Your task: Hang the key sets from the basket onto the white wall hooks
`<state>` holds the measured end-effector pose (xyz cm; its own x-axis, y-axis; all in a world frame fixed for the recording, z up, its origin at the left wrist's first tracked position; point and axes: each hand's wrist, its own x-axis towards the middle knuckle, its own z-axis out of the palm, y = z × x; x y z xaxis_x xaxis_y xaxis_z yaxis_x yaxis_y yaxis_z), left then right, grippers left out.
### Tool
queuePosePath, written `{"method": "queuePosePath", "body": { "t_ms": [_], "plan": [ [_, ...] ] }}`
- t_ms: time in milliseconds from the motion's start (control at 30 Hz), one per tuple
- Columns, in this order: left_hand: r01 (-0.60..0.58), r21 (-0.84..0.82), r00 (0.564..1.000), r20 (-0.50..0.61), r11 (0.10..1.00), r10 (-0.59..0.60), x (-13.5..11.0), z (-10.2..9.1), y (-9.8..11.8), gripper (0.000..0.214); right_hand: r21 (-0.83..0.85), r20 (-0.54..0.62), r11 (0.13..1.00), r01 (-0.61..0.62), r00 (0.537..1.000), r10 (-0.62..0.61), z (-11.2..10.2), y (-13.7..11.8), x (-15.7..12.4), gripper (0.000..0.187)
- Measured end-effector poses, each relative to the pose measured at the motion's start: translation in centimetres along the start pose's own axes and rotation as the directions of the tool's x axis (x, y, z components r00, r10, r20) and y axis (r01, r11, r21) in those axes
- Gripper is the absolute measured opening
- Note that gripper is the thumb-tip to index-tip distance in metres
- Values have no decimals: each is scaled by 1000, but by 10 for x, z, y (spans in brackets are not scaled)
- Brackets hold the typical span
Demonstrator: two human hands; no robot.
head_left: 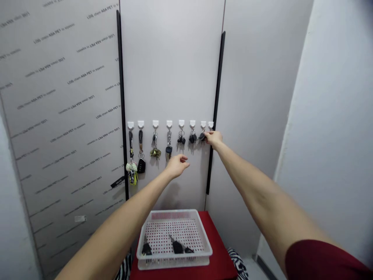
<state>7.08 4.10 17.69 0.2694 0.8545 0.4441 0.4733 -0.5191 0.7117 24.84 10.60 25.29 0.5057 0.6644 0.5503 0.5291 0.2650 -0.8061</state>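
Note:
My right hand (pixel 214 139) reaches to the right end of a row of white hooks. Its thumb and fingers pinch a bunch of black-headed keys (pixel 202 136) hanging below one hook (pixel 203 125). Partly behind that hand is the space under the last hook (pixel 210 125), so what hangs there is hidden. Lower and further left, my left hand (pixel 177 166) hovers with thumb and fingers apart, holding nothing. Just above it are another key bunch (pixel 181 140) and a car key on a metal chain (pixel 169 149). One more key bunch (pixel 192 138) hangs between the hands.
Left along the row hang a gold-coloured key bunch (pixel 155 152), a black car fob (pixel 141 165) and a strap with charms (pixel 132 171). Below, a white perforated basket (pixel 175 261) with a few black keys (pixel 177 246) stands on a red surface (pixel 219 249). Black handles (pixel 218 89) flank the panel.

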Motion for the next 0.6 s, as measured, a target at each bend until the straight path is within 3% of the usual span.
{"method": "queuePosePath", "body": {
  "t_ms": [100,167,200,267,300,367,400,433,467,500,600],
  "plan": [
    [30,-32,998,49,999,-28,-13,8,-20,29,-216,-102,959,182,973,-207,-4,13,-23,26],
    [73,-70,990,130,995,-63,-31,19,-39,31,-320,-72,895,312,933,-351,-6,29,-53,30],
    [102,-86,979,186,991,-85,-43,26,-50,31,-341,14,860,380,916,-400,-7,39,-72,32],
    [175,-76,939,311,982,-144,-69,41,-73,33,-313,329,802,508,850,-410,-8,63,-118,30],
    [207,-42,911,373,977,-177,-83,48,-84,35,-268,519,786,557,771,-369,-8,75,-142,28],
    [222,64,857,463,973,-226,-107,61,-103,38,-166,822,784,598,523,-225,-7,97,-188,25],
    [199,118,840,491,973,-231,-117,66,-109,39,-129,905,786,605,395,-155,-6,106,-207,25],
    [161,162,829,513,974,-222,-124,70,-114,39,-113,949,782,613,300,-98,-5,115,-223,24],
    [118,194,821,532,974,-206,-129,72,-118,38,-104,970,777,621,236,-59,-2,121,-235,24],
    [80,217,812,551,973,-190,-132,74,-120,34,-106,978,774,624,205,-31,0,126,-244,23],
    [68,256,763,609,964,-216,-133,73,-122,19,-127,984,807,577,176,29,9,135,-254,18]
  ]
}}
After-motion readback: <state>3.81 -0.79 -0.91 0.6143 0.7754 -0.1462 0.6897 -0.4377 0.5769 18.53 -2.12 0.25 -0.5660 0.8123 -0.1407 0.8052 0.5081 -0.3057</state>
